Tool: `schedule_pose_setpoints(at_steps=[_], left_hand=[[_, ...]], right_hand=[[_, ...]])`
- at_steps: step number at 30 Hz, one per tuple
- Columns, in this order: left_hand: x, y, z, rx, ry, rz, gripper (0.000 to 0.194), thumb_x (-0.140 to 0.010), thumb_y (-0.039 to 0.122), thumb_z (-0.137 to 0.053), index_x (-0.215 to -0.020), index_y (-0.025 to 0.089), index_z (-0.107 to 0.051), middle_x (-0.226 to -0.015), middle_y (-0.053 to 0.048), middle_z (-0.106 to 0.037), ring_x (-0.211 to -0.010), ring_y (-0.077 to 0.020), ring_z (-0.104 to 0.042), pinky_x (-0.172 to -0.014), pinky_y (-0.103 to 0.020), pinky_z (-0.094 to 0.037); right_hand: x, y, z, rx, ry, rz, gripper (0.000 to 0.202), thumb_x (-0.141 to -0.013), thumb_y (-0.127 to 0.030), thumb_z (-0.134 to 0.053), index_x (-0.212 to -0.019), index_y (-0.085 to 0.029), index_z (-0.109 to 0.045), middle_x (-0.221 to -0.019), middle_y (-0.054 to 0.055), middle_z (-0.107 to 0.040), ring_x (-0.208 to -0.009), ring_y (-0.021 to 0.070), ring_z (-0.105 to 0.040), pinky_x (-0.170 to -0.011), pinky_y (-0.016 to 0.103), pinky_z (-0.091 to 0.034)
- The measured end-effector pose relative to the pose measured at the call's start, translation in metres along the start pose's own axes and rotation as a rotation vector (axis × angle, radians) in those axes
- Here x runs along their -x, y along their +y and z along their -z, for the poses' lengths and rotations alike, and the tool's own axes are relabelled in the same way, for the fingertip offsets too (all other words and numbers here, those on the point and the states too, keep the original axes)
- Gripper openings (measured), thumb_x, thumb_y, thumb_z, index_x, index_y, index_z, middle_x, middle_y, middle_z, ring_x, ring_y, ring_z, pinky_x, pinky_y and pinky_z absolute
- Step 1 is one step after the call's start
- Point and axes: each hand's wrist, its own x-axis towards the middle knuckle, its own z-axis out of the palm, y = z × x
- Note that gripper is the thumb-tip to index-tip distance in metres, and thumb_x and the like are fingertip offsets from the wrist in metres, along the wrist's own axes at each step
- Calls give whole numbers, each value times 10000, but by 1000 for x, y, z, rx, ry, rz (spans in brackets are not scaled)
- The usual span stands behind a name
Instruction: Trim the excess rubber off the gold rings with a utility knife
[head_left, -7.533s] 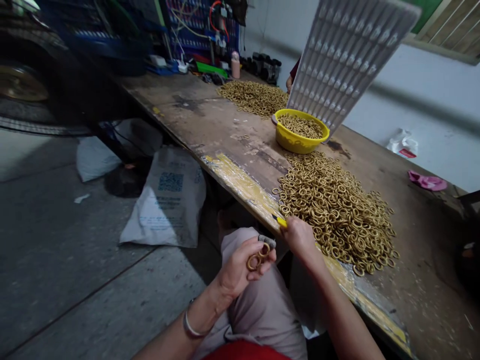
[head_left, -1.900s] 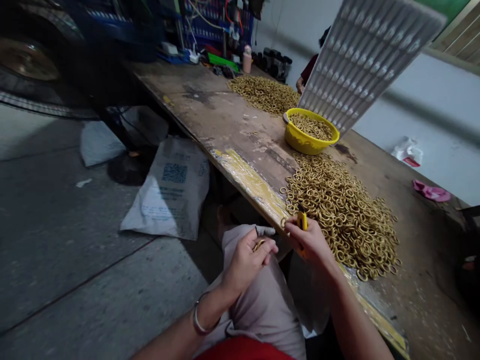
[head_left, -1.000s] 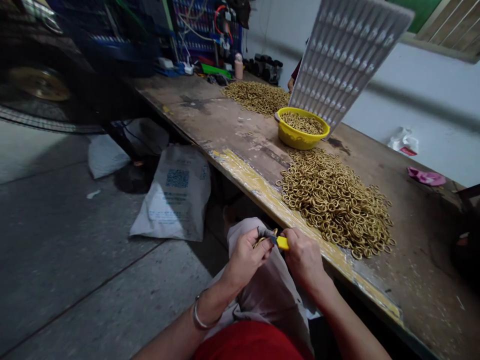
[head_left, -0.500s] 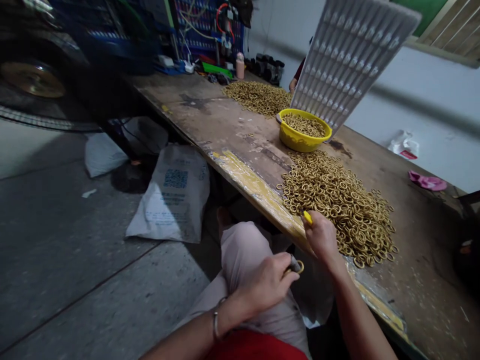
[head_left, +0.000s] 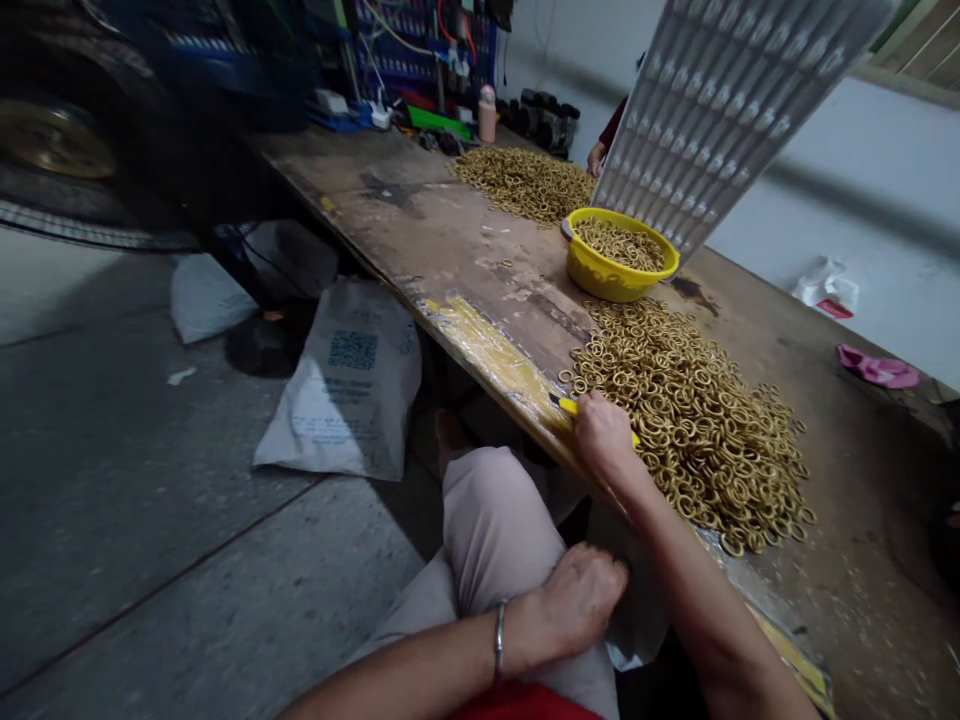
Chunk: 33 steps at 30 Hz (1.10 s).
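My right hand [head_left: 604, 430] is closed round a slim yellow utility knife [head_left: 567, 405]. Its dark tip points left over the taped table edge, and its yellow tail shows behind the hand. Right beside that hand lies a large heap of brass-coloured rings [head_left: 697, 420]. Over my knee, below the table edge, my left hand [head_left: 585, 598] is closed with its back turned up. The curled fingers hide whatever may be in it. A yellow basin [head_left: 611, 284] full of the same rings stands behind the heap.
A second ring pile [head_left: 525, 185] lies farther back, near another person's hand [head_left: 596, 158]. A tall ridged translucent panel [head_left: 720, 120] rises behind the basin. A white sack [head_left: 341, 400] stands on the floor left of the table. A pink cloth [head_left: 877, 367] lies at right.
My right hand has moved left and turned, showing more of the knife. My left hand has moved right and rolled over; the ring and grey piece seen at its fingertips are now hidden.
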Motion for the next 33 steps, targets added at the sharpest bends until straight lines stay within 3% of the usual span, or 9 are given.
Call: schedule_pose_setpoints(at_steps=[2,5,8,10,14,18,22,27,33], left_hand=[[2,-1,4,105,45,46,202,-820,65,-531,-993,129,-615,-947,-148,-722,-842,-283,-683,-750,-386,-535],[13,-6,21,456,292,215,21,-877,184,-564,-859,173,-567,-855,-100,-709,-788,-239,-673,-694,-330,-513],[27,-17,48,1013,593,423,153,-951,333,-508,-901,189,-519,-782,-38,-684,-605,-146,-616,-538,-249,-459],[35,-25,67,1334,682,412,291,-918,464,-578,-958,188,-496,-857,-47,-701,-531,-107,-578,-447,-209,-410],[44,-30,92,1632,633,303,483,-776,544,-776,-965,150,-572,-809,-45,-697,-507,-86,-562,-422,-180,-392],[48,-24,95,1758,555,261,455,-696,480,-875,-851,134,-624,-798,-45,-690,-534,-80,-564,-448,-181,-417],[53,-20,90,1755,560,305,446,-642,446,-916,-817,115,-672,-738,-42,-683,-541,-83,-567,-488,-194,-451],[60,-21,91,1492,657,313,408,-686,474,-868,-707,117,-671,-593,-15,-629,-480,-85,-525,-454,-202,-427],[62,-20,92,1252,673,344,328,-763,440,-777,-687,139,-672,-525,-2,-589,-451,-102,-514,-446,-219,-415]], right_hand=[[4,4,3,-34,22,7,219,-920,-123,-477,-994,-133,-683,-1011,121,-682,-834,203,-661,-696,281,-422],[27,12,8,-276,59,38,186,-937,-221,-495,-878,-157,-659,-843,46,-658,-754,156,-605,-682,248,-415],[62,17,10,-1019,-20,17,268,-924,-403,-551,-805,-175,-629,-590,-38,-511,-528,106,-449,-533,231,-351],[83,15,8,-1355,-141,-35,340,-869,-519,-633,-836,-180,-633,-502,-76,-426,-441,86,-347,-453,225,-273],[107,3,1,-1597,-215,-92,436,-775,-593,-737,-844,-172,-646,-482,-80,-438,-412,69,-324,-410,207,-244],[116,-6,-3,-1690,-209,-107,435,-769,-594,-742,-857,-183,-630,-527,-66,-494,-404,66,-341,-404,204,-262],[126,-4,1,-1482,-132,3,336,-893,-525,-620,-864,-191,-640,-578,-37,-536,-464,101,-426,-471,232,-341],[143,4,8,-724,203,239,189,-902,-170,-516,-933,-201,-700,-862,54,-676,-777,179,-611,-702,273,-415],[153,-1,11,-246,84,197,217,-881,-90,-559,-1004,-216,-688,-928,38,-696,-747,167,-633,-638,264,-358]])
